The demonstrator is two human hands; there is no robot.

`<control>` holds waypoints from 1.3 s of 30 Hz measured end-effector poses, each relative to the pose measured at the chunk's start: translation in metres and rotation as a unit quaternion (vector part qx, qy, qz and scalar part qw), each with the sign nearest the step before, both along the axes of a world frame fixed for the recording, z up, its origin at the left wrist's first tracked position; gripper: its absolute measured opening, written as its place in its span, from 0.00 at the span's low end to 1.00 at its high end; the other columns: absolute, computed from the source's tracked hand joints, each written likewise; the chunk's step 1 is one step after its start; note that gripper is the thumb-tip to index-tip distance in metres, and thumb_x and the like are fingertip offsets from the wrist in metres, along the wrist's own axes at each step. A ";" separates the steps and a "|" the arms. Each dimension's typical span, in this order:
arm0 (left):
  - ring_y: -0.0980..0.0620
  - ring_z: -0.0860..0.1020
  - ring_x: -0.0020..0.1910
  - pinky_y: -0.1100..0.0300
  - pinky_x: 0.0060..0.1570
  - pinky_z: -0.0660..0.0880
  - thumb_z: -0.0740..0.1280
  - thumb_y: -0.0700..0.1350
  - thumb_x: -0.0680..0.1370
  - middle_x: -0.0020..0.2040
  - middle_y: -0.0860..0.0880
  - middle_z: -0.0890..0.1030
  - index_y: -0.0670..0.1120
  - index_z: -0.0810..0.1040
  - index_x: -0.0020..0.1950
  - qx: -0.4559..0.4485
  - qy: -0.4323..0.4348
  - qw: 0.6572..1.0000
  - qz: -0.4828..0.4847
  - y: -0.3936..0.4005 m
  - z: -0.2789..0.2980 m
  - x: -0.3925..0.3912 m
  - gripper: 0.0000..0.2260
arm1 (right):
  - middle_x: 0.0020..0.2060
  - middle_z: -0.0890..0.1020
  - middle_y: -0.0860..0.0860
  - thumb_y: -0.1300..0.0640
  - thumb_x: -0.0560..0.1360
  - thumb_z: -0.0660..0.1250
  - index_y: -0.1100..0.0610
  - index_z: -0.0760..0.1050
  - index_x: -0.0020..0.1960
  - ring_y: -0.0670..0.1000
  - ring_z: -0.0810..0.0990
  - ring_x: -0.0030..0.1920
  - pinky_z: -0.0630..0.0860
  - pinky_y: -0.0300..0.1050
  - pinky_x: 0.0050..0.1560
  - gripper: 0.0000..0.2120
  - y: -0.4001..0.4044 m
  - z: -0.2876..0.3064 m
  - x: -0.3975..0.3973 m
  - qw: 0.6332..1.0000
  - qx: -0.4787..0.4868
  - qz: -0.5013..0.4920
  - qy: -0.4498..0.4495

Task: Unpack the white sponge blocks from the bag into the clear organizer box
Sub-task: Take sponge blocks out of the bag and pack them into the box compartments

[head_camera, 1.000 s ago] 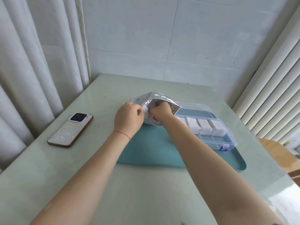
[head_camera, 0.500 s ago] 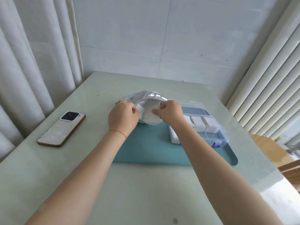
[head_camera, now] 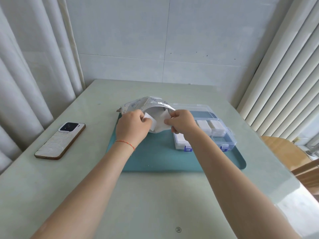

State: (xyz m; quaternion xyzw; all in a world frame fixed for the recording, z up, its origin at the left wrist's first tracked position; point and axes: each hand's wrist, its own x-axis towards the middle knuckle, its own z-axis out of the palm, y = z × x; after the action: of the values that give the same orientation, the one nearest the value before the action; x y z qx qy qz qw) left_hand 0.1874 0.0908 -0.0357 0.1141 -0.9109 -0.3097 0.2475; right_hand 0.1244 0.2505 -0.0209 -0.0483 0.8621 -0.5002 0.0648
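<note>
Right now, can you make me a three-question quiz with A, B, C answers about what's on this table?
1. Where does the phone lie?
A. on the table, left of the teal tray
B. inside the clear organizer box
C. on the tray

2. What colour are the organizer box's latches?
A. red
B. blue
C. yellow

3. What are the hands doing to the foil bag?
A. lying flat beside it
B. holding its mouth open
C. folding it shut

Answers:
1 A, the phone rests on bare table left of the tray.
2 B, both front clips are blue.
3 B, the left hand and right hand each grip an edge of the bag's open mouth.
</note>
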 end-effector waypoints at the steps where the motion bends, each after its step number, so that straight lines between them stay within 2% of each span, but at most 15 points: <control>1: 0.44 0.71 0.35 0.56 0.34 0.69 0.66 0.43 0.72 0.30 0.50 0.72 0.45 0.71 0.34 0.014 -0.003 1.000 -0.002 0.000 0.000 0.000 0.08 | 0.27 0.74 0.52 0.66 0.73 0.68 0.64 0.80 0.51 0.45 0.69 0.18 0.66 0.34 0.23 0.07 0.002 0.000 0.000 1.000 -0.014 0.004 -0.008; 5: 0.47 0.75 0.36 0.60 0.35 0.70 0.66 0.43 0.71 0.33 0.50 0.78 0.44 0.74 0.40 0.076 -0.005 0.997 0.007 -0.001 0.001 0.000 0.03 | 0.30 0.74 0.50 0.65 0.73 0.69 0.63 0.80 0.49 0.48 0.70 0.28 0.67 0.38 0.29 0.06 0.013 0.001 -0.004 0.996 -0.074 0.015 -0.043; 8: 0.48 0.79 0.39 0.56 0.39 0.76 0.64 0.41 0.71 0.35 0.48 0.82 0.46 0.77 0.43 0.096 -0.011 0.995 0.007 -0.003 0.000 0.001 0.03 | 0.37 0.78 0.52 0.64 0.73 0.68 0.59 0.79 0.46 0.50 0.74 0.37 0.71 0.40 0.37 0.03 0.017 0.002 -0.007 0.995 -0.082 0.038 -0.042; 11: 0.47 0.80 0.39 0.57 0.39 0.77 0.65 0.41 0.72 0.34 0.50 0.82 0.47 0.81 0.44 0.087 -0.015 0.996 0.000 -0.003 -0.003 0.003 0.06 | 0.42 0.80 0.58 0.68 0.72 0.64 0.67 0.78 0.49 0.55 0.80 0.41 0.81 0.46 0.45 0.07 0.017 -0.002 -0.012 0.989 -0.130 0.027 -0.071; 13: 0.48 0.79 0.39 0.59 0.38 0.74 0.65 0.41 0.73 0.33 0.53 0.80 0.47 0.82 0.44 0.075 -0.025 0.997 0.001 -0.001 -0.005 0.004 0.06 | 0.44 0.81 0.59 0.69 0.72 0.62 0.71 0.77 0.53 0.58 0.83 0.43 0.83 0.50 0.48 0.12 0.015 -0.005 -0.014 0.991 -0.109 0.006 -0.080; 15: 0.47 0.79 0.40 0.60 0.37 0.72 0.65 0.40 0.74 0.32 0.55 0.79 0.47 0.83 0.44 0.065 -0.034 0.997 -0.005 0.001 -0.006 0.004 0.06 | 0.41 0.81 0.56 0.69 0.72 0.62 0.69 0.78 0.53 0.55 0.83 0.38 0.83 0.50 0.47 0.12 0.013 -0.006 -0.014 0.996 -0.060 -0.008 -0.067; 17: 0.47 0.79 0.40 0.60 0.38 0.72 0.66 0.41 0.74 0.31 0.55 0.78 0.46 0.83 0.44 0.059 -0.044 0.997 -0.016 0.002 -0.006 0.004 0.07 | 0.37 0.80 0.52 0.69 0.72 0.61 0.64 0.79 0.49 0.52 0.82 0.33 0.83 0.49 0.47 0.10 0.011 -0.003 -0.013 0.998 -0.015 -0.009 -0.056; 19: 0.49 0.79 0.40 0.60 0.40 0.72 0.66 0.41 0.74 0.32 0.56 0.77 0.46 0.83 0.45 0.060 -0.055 0.996 -0.028 0.003 -0.004 0.004 0.06 | 0.36 0.79 0.52 0.70 0.72 0.61 0.59 0.78 0.44 0.52 0.81 0.31 0.83 0.47 0.45 0.09 0.008 -0.001 -0.012 0.999 0.013 -0.008 -0.047; 21: 0.53 0.77 0.37 0.62 0.39 0.70 0.67 0.42 0.75 0.34 0.57 0.77 0.50 0.83 0.47 0.069 -0.066 0.994 -0.054 0.004 -0.002 0.004 0.06 | 0.35 0.80 0.52 0.70 0.72 0.61 0.58 0.77 0.43 0.52 0.81 0.30 0.83 0.48 0.45 0.10 0.004 -0.001 -0.012 1.000 0.018 -0.010 -0.024; 24: 0.62 0.73 0.35 0.66 0.34 0.66 0.67 0.43 0.75 0.34 0.60 0.74 0.54 0.82 0.47 0.067 -0.089 0.988 -0.105 0.006 -0.001 0.004 0.07 | 0.38 0.80 0.54 0.70 0.72 0.64 0.60 0.78 0.48 0.53 0.80 0.32 0.82 0.52 0.48 0.09 -0.002 0.001 -0.013 0.999 -0.052 0.009 -0.004; 28: 0.60 0.73 0.35 0.65 0.32 0.64 0.67 0.43 0.75 0.33 0.60 0.75 0.55 0.83 0.47 0.044 -0.121 0.985 -0.115 0.005 -0.002 0.003 0.08 | 0.40 0.79 0.57 0.71 0.74 0.67 0.63 0.76 0.48 0.55 0.77 0.38 0.79 0.45 0.43 0.06 -0.004 -0.002 -0.013 0.982 -0.180 0.024 -0.055; 31: 0.54 0.75 0.41 0.63 0.36 0.67 0.66 0.44 0.76 0.38 0.60 0.77 0.54 0.84 0.51 0.044 -0.129 0.985 -0.107 0.002 -0.004 0.002 0.09 | 0.44 0.80 0.58 0.68 0.74 0.69 0.61 0.77 0.49 0.56 0.79 0.43 0.78 0.53 0.53 0.05 -0.001 -0.005 -0.016 0.979 -0.194 0.015 -0.067; 33: 0.55 0.74 0.39 0.66 0.34 0.65 0.67 0.45 0.76 0.36 0.61 0.75 0.55 0.83 0.51 0.047 -0.127 0.985 -0.108 0.001 -0.006 0.001 0.08 | 0.45 0.81 0.57 0.66 0.74 0.70 0.62 0.77 0.52 0.55 0.80 0.45 0.78 0.54 0.57 0.07 0.001 -0.005 -0.017 0.979 -0.189 0.005 -0.077; 36: 0.57 0.74 0.35 0.65 0.32 0.66 0.66 0.44 0.76 0.34 0.59 0.78 0.55 0.85 0.46 0.056 -0.128 0.982 -0.128 0.004 -0.006 0.001 0.09 | 0.44 0.82 0.56 0.65 0.73 0.72 0.59 0.77 0.46 0.55 0.81 0.44 0.80 0.53 0.54 0.05 -0.002 -0.004 -0.017 0.987 -0.148 -0.029 -0.061; 39: 0.57 0.75 0.33 0.67 0.33 0.67 0.65 0.42 0.76 0.34 0.59 0.79 0.56 0.85 0.46 0.059 -0.156 0.974 -0.156 0.009 -0.004 0.003 0.11 | 0.42 0.81 0.57 0.66 0.73 0.71 0.60 0.77 0.44 0.54 0.80 0.41 0.81 0.45 0.42 0.04 -0.011 -0.002 -0.018 0.982 -0.177 -0.036 -0.052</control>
State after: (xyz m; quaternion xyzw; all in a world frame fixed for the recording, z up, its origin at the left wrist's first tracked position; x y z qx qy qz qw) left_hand 0.1901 0.0996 -0.0394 0.0322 -0.9250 -0.3759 0.0439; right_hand 0.1069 0.2394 -0.0226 -0.0019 0.7568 -0.6485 0.0819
